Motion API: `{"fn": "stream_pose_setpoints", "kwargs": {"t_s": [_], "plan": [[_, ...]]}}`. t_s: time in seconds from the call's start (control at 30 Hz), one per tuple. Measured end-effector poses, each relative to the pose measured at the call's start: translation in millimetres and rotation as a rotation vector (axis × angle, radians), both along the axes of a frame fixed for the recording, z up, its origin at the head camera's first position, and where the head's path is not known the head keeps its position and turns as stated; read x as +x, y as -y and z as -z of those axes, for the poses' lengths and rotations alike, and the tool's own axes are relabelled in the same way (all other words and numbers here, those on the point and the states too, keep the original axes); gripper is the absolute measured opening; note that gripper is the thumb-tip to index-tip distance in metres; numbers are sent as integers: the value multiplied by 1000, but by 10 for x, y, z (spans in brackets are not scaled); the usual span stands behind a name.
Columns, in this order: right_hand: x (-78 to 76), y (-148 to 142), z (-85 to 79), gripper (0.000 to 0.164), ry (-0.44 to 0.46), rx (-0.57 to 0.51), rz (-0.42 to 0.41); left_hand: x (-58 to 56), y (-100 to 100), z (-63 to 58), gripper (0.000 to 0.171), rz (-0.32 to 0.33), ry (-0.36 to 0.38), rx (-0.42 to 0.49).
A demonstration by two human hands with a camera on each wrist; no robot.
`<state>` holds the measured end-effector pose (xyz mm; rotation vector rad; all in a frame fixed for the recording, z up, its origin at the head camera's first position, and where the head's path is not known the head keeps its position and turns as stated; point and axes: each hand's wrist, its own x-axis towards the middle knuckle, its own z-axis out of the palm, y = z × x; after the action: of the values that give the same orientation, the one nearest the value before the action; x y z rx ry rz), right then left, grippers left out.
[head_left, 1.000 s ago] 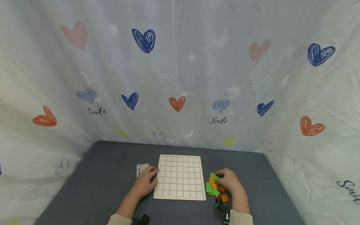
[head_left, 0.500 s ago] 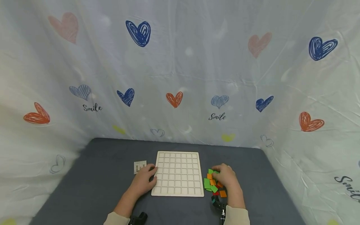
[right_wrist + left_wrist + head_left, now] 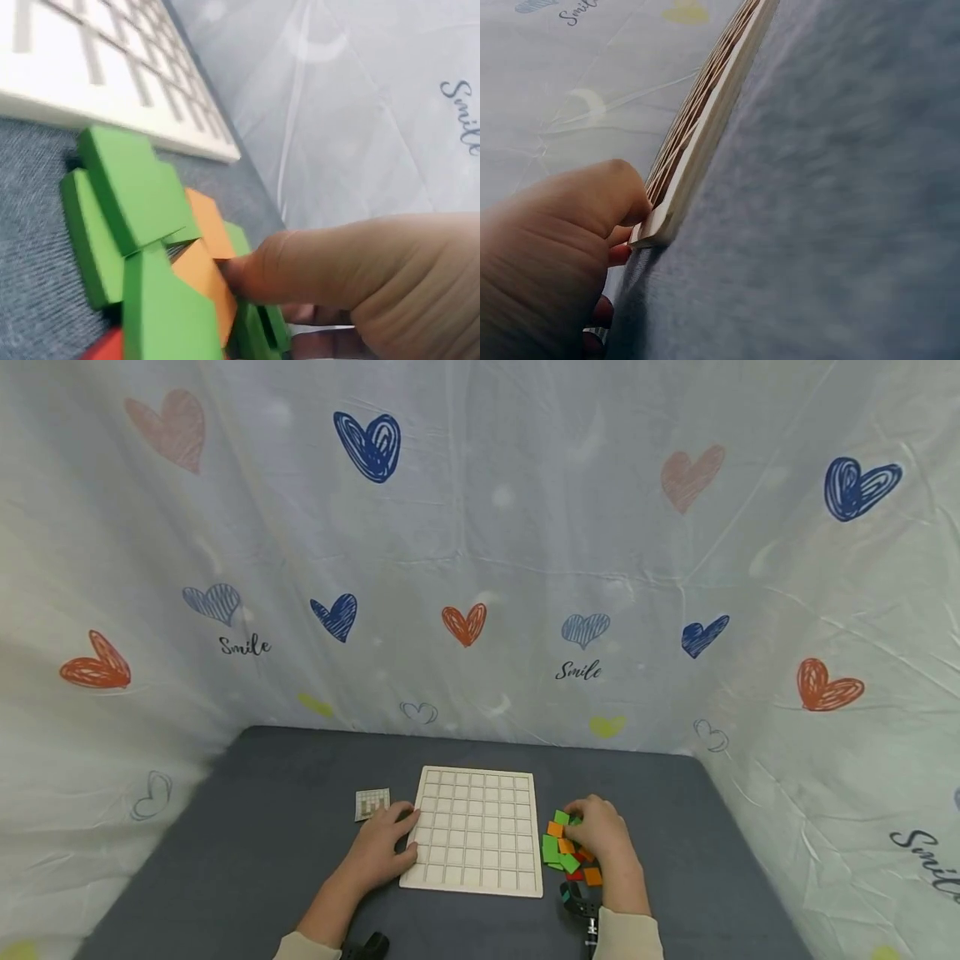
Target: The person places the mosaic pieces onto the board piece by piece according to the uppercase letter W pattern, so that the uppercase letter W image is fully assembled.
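A pale wooden board (image 3: 472, 839) with a grid of square cells lies in mid-table. My left hand (image 3: 378, 852) is at its left edge; thumb and fingers touch the rim, and the left wrist view has the bent thumb (image 3: 622, 195) against the board's corner (image 3: 656, 225). To the right, my right hand (image 3: 603, 831) reaches into a heap of green, orange and red tiles. In the right wrist view its thumb (image 3: 277, 266) touches an orange tile (image 3: 202, 281), with green tiles (image 3: 259, 330) between thumb and curled fingers. Fingertips are partly hidden.
A small patterned card (image 3: 371, 802) lies beyond the left hand, partly covered by it. Black wrist-worn devices show at both wrists, one (image 3: 577, 902) just in front of the tile heap. A curtain with hearts (image 3: 465, 625) stands behind the dark grey table (image 3: 300, 777).
The board has turned slightly clockwise under my left hand in the last half second. My right hand stays at the heap, its fingers shifting a little. The head view has tilted slightly.
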<state>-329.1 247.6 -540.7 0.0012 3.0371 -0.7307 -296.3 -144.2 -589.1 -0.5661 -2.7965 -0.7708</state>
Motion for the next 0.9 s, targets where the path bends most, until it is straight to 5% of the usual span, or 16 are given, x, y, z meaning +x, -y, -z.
{"fn": "stream_pose_setpoints", "kwargs": {"t_s": [0.27,0.5,0.9], "plan": [[-35,-28,-4,27,-64,17,-27,69,7,2,49,-7,30,-43],[18,93,-148,26,-94,-77,-58,123,28,8,50,1,46,-12],[64,617,-185,30,-148,-68,-301,100,24,-1,50,1,32,21]]}}
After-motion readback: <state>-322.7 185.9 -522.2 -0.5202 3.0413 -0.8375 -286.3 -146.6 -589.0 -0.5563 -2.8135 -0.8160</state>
